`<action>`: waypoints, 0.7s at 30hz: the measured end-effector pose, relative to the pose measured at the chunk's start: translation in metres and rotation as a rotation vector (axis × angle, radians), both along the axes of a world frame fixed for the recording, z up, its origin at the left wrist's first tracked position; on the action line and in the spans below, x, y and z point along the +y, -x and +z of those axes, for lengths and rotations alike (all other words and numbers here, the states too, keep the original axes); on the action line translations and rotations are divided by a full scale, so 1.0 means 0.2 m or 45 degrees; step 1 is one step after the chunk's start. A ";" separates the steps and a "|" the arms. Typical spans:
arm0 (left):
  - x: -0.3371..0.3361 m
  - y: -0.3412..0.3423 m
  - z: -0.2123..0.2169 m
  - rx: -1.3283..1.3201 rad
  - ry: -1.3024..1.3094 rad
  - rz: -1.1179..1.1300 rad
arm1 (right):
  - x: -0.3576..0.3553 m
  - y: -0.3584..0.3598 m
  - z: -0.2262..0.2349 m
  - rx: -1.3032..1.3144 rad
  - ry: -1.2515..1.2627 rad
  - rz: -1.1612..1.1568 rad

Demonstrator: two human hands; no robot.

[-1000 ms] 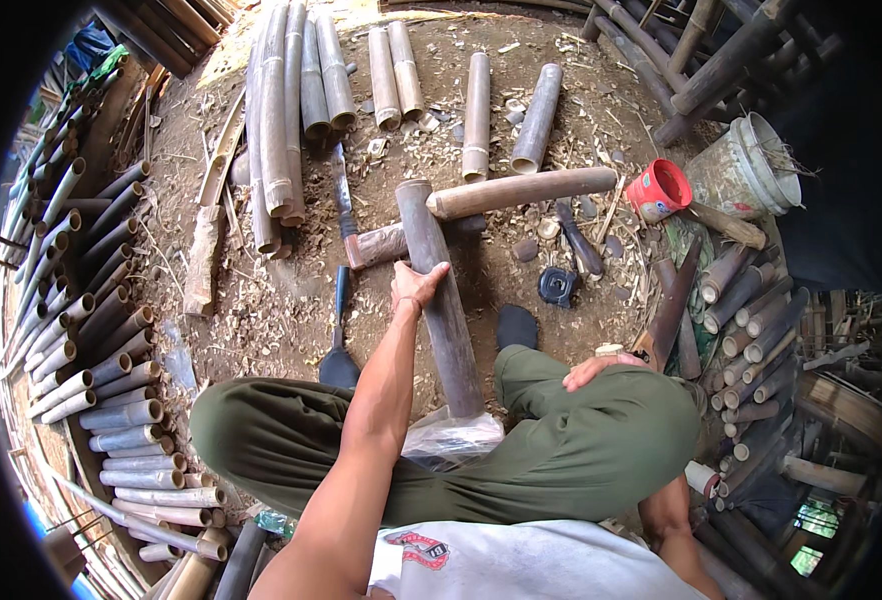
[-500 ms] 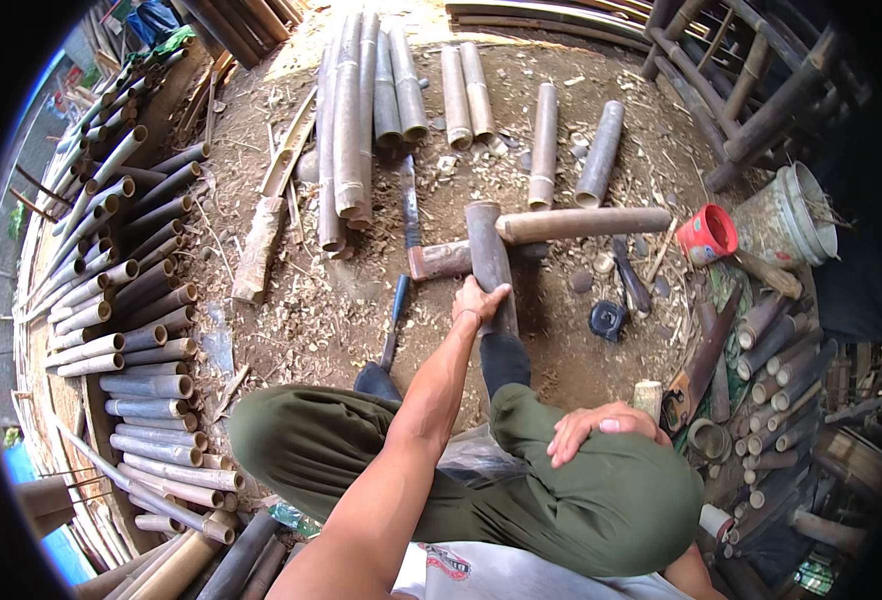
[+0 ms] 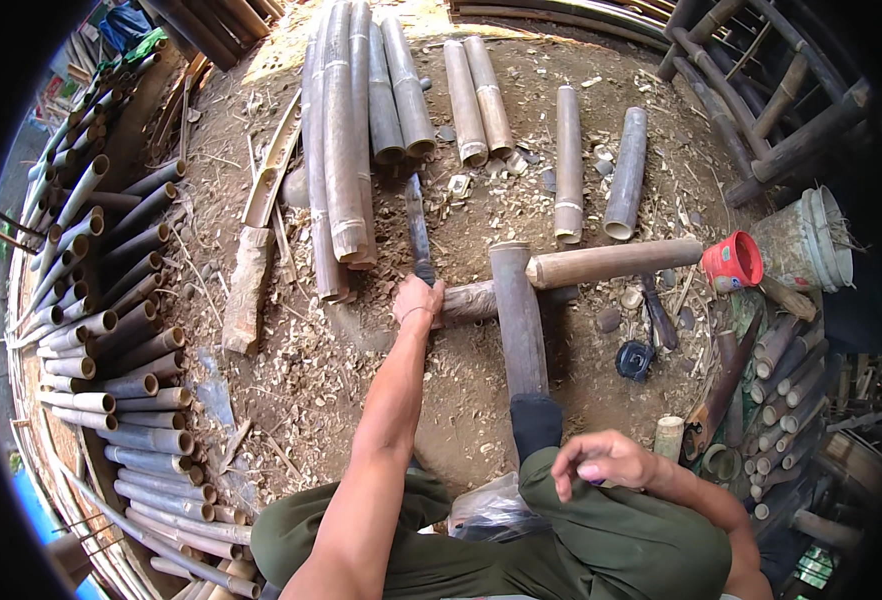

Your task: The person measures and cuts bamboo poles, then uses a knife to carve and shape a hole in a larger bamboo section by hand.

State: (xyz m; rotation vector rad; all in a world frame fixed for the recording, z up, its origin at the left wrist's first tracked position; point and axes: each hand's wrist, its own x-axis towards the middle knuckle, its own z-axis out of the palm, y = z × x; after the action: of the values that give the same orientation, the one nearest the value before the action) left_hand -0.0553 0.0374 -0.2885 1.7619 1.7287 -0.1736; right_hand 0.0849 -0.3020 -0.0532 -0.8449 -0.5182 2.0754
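My left hand (image 3: 418,300) is curled round the near end of a machete (image 3: 418,225), its dark blade pointing away from me on the dirt; the fingers hide the handle. Beside that hand lies a short thick log (image 3: 468,302). Across the log rests a dark bamboo piece (image 3: 519,320), its near end at my dark-covered foot (image 3: 536,425). A longer brown bamboo piece (image 3: 616,262) lies at its right. Above my right knee hangs my right hand (image 3: 606,460), holding nothing, its fingers loosely bent and apart.
Cut bamboo tubes (image 3: 336,150) lie ahead, with stacks at the left (image 3: 151,440) and right (image 3: 781,380). At right are a red bucket (image 3: 733,262), a pale bucket (image 3: 811,235), a black tape measure (image 3: 634,360) and a saw (image 3: 706,420). Wood chips cover the ground.
My left hand has let go of the dark bamboo piece and moved left to the machete's near end. My right hand has lifted off my knee. The view has shifted.
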 end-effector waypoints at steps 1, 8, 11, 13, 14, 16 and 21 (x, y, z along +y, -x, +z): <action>0.02 -0.03 0.01 -0.001 -0.031 0.029 | 0.09 -0.02 -0.07 -0.121 -0.012 -0.051; 0.30 0.14 -0.15 -0.260 -0.038 0.100 | 0.77 -0.02 -0.56 -0.625 0.071 -0.439; 0.05 -0.11 -0.11 -0.462 0.353 0.221 | 0.82 -0.02 -0.81 -1.092 0.085 -0.480; 0.09 -0.09 -0.16 -0.217 0.248 0.133 | 0.89 0.03 -0.81 -1.266 0.036 -0.403; 0.15 -0.02 -0.22 0.007 0.068 0.073 | 0.93 0.08 -0.78 -1.314 -0.014 -0.345; 0.12 -0.01 -0.23 -0.053 0.056 0.074 | 0.88 0.10 -0.79 -1.271 0.014 -0.318; 0.21 0.11 -0.13 -0.276 -0.449 0.280 | 0.90 0.13 -0.78 -1.268 -0.020 -0.405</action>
State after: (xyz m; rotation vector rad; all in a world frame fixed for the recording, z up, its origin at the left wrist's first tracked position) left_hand -0.0778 0.0794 -0.3141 1.7350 1.8557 0.4257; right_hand 0.0590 -0.1219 -0.2099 -1.8110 -0.8349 1.2504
